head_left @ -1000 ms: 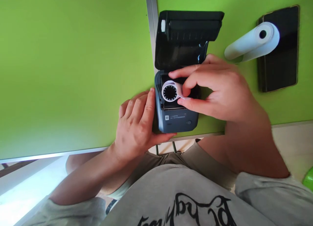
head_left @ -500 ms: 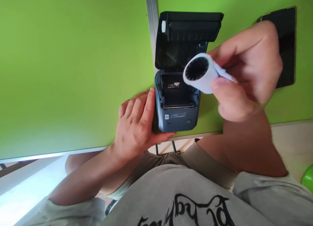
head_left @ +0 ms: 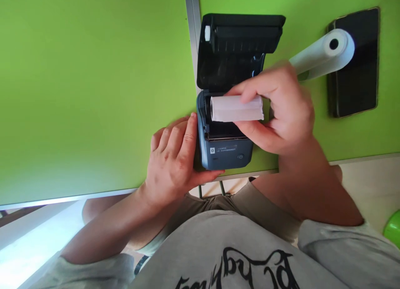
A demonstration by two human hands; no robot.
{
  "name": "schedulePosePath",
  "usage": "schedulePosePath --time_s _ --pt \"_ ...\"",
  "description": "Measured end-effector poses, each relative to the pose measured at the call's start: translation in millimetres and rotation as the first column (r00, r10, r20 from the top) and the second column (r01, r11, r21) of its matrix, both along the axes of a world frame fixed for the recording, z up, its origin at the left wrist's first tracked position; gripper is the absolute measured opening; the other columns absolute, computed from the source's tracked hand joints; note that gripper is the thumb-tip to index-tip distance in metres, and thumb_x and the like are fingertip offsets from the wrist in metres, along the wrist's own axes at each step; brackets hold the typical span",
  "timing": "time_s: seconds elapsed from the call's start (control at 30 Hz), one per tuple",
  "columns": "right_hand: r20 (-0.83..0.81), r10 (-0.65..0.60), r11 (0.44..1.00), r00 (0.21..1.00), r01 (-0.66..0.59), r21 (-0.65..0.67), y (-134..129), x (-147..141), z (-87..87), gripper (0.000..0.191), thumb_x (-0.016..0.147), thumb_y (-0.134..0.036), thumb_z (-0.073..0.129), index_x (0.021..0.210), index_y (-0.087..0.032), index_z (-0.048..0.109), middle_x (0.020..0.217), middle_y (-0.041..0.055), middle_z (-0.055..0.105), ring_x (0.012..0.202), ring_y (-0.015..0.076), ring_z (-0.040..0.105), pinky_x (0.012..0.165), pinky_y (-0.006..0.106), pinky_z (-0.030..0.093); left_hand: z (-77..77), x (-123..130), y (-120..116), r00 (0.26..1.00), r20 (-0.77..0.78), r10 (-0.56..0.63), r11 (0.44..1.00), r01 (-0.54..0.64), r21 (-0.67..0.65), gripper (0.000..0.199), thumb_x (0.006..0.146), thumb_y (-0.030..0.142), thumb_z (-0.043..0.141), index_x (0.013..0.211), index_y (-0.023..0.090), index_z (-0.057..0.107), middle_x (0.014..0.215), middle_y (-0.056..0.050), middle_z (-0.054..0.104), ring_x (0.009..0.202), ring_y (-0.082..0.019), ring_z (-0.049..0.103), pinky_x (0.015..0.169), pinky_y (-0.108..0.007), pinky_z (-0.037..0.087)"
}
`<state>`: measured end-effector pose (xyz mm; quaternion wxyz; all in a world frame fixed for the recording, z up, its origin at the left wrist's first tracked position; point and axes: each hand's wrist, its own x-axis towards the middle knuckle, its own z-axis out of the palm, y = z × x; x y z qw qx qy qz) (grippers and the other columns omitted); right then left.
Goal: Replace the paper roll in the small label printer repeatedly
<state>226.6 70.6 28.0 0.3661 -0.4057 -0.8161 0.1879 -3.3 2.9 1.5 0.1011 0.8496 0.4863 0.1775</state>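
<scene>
Between the bent fingers [head_left: 250, 91] and thumb of our right hand [head_left: 286, 111], we pinch a small white roll [head_left: 234, 109]. It lies lengthwise from left to right, its left end showing a dark rim and its right end slightly ragged. We have it directly over the dark compartment [head_left: 221, 130] of a blue-grey device [head_left: 229, 157]; we cannot tell whether it touches the inside. Our left hand [head_left: 171, 159] rests at the device's left side, four fingers lying close together with the index fingertip against the casing, while the thumb reaches apart from them along the front edge.

Beyond our fingers, the device's black lid [head_left: 229, 70] stands open at the far side, with a small white part [head_left: 207, 33] near its upper left corner. The front panel carries a small white label, fine print and a round power mark. All this sits on a green surface [head_left: 93, 93], which a grey metal strip [head_left: 193, 34] crosses behind the lid. Farther right, we see a larger white roll [head_left: 315, 53] overlapping a dark, flat rectangular object [head_left: 362, 76]. Nearest us are our grey shirt [head_left: 218, 239] and brownish shorts [head_left: 268, 199].
</scene>
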Motion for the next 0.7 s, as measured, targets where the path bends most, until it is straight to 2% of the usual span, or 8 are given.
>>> schedulePosePath --time_s 0.07,0.2,0.33,0.47,0.6,0.7 --pt "-0.032 -0.003 1.000 0.999 0.002 -0.005 -0.5 -0.2 -1.3 0.022 0.084 -0.018 0.066 0.099 -0.028 0.053 0.102 -0.0040 0.076 0.090 0.0210 0.069 0.082 0.039 0.052 0.1 -0.1 0.0 1.000 0.001 -0.004 1.000 0.004 0.000 0.108 0.088 0.083 0.051 0.160 0.005 0.031 0.135 -0.025 0.065 0.116 -0.037 0.063 0.096 -0.045 0.043" --pt "0.051 -0.010 1.000 0.999 0.010 0.003 -0.7 1.2 -1.6 0.018 0.084 -0.021 0.068 0.093 -0.027 0.054 0.094 -0.0038 0.076 0.091 0.0212 0.065 0.087 0.041 0.052 0.7 0.3 0.2 1.000 0.006 0.001 1.000 -0.001 -0.012 0.108 0.088 0.083 0.051 0.160 0.005 0.031 0.136 -0.024 0.065 0.117 -0.036 0.063 0.097 -0.044 0.042" --pt "0.123 -0.048 0.998 0.991 0.043 0.048 -0.1 2.6 1.0 0.016 0.085 -0.021 0.067 0.092 -0.028 0.056 0.093 -0.0036 0.077 0.093 0.0225 0.066 0.084 0.041 0.053 1.1 0.5 0.6 1.000 0.014 0.003 1.000 -0.003 -0.009 0.106 0.089 0.082 0.050 0.159 0.005 0.034 0.136 -0.024 0.065 0.119 -0.036 0.064 0.098 -0.043 0.042" --pt "0.146 -0.083 0.995 0.986 0.073 0.074 0.9 0.3 3.5 0.014 0.085 -0.017 0.066 0.084 -0.028 0.056 0.092 -0.0061 0.079 0.086 0.0202 0.065 0.083 0.041 0.053 1.1 0.4 0.3 1.000 0.020 0.007 1.000 -0.007 -0.015 0.107 0.088 0.082 0.050 0.161 0.007 0.030 0.137 -0.024 0.065 0.120 -0.036 0.063 0.098 -0.044 0.043" --pt "0.104 -0.021 0.997 0.994 0.014 0.071 3.7 -0.4 3.2 0.014 0.088 -0.016 0.064 0.081 -0.026 0.058 0.101 -0.0055 0.080 0.084 0.0177 0.071 0.085 0.042 0.053 0.9 0.1 -0.3 1.000 0.024 0.015 0.999 -0.015 -0.033 0.109 0.086 0.083 0.054 0.161 0.007 0.031 0.137 -0.024 0.064 0.119 -0.037 0.063 0.098 -0.044 0.043" --pt "0.076 0.007 0.996 0.997 -0.013 0.084 5.3 0.5 2.3 0.014 0.089 -0.017 0.064 0.080 -0.026 0.058 0.097 -0.0055 0.080 0.082 0.0172 0.072 0.083 0.043 0.050 0.6 0.1 -0.3 1.000 0.023 0.014 1.000 -0.013 -0.022 0.108 0.087 0.083 0.053 0.161 0.007 0.032 0.137 -0.024 0.064 0.120 -0.036 0.063 0.098 -0.044 0.043"
